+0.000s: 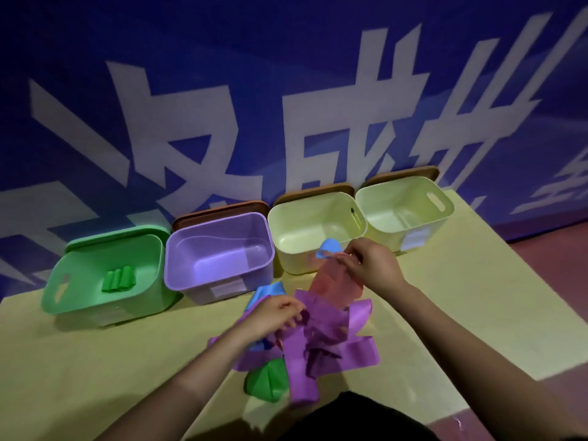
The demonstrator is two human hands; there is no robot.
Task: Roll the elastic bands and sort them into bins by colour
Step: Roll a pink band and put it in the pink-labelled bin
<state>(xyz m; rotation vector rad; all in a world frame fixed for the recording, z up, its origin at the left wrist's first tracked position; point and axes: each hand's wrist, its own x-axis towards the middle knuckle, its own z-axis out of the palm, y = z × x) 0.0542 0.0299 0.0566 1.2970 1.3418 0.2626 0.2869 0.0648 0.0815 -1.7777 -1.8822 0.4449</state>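
Note:
A tangled heap of purple bands (321, 342) lies on the yellow table (95, 361), with a green band (265, 381) at its near edge and a blue band (267, 292) at its far left. My right hand (370, 265) pinches the top end of a red band (334, 286) and lifts it out of the heap; a blue piece (329, 248) shows beside its fingers. Fingers curled, my left hand (276, 316) grips the purple bands at the heap's left. The green bin (79, 300) holds rolled green bands (119, 280).
Behind the heap stand four open bins in a row: the green one, a purple bin (191, 281), and two pale yellow bins (286, 253) (442, 211). Brown lids lean behind them against a blue wall with large white characters. The table's right edge drops to a reddish floor.

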